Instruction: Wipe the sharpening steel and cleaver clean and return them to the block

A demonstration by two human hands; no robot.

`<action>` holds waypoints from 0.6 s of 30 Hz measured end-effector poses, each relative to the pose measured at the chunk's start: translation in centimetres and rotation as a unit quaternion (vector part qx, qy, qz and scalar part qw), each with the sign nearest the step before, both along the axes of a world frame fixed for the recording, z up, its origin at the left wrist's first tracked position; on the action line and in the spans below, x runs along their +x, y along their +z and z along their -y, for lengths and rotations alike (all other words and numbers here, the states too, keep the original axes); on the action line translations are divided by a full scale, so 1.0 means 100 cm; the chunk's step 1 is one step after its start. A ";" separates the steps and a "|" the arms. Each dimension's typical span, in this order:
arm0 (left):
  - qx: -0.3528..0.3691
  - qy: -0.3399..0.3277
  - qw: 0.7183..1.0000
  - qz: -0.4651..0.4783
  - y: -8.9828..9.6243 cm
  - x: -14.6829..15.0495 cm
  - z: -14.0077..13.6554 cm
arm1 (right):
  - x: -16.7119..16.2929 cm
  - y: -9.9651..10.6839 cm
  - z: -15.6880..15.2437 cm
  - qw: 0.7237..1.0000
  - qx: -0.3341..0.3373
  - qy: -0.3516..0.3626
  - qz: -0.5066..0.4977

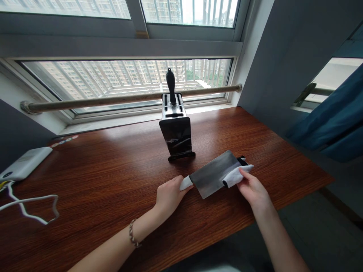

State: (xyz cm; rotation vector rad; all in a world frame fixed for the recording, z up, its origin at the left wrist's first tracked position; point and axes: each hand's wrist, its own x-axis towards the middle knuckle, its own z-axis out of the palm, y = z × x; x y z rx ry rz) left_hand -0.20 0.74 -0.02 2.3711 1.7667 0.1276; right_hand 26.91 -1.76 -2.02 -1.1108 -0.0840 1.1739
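**Cleaver and cloth near the table's front edge**

Our left hand (169,195) is closed around the white handle (185,183) of a cleaver (213,174), whose broad grey blade lies flat and slanted on the table (113,170), close to the front edge. Our right hand (253,190) pinches a white cloth (236,175) against the blade's far end, where something black pokes out behind it. A knife block (176,130) stands upright just behind the cleaver, apart from it, with one black handle (171,84) rising from its slots. To the left the wood lies open as far as a white box (25,163) and its looping cable (31,206) at the left edge. A rail (113,100) runs along the window behind. We can read no writing anywhere.
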 end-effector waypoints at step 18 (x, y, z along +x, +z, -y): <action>-0.016 -0.014 1.000 -0.007 0.001 0.000 0.000 | -0.086 0.007 0.027 0.528 0.178 0.273 0.784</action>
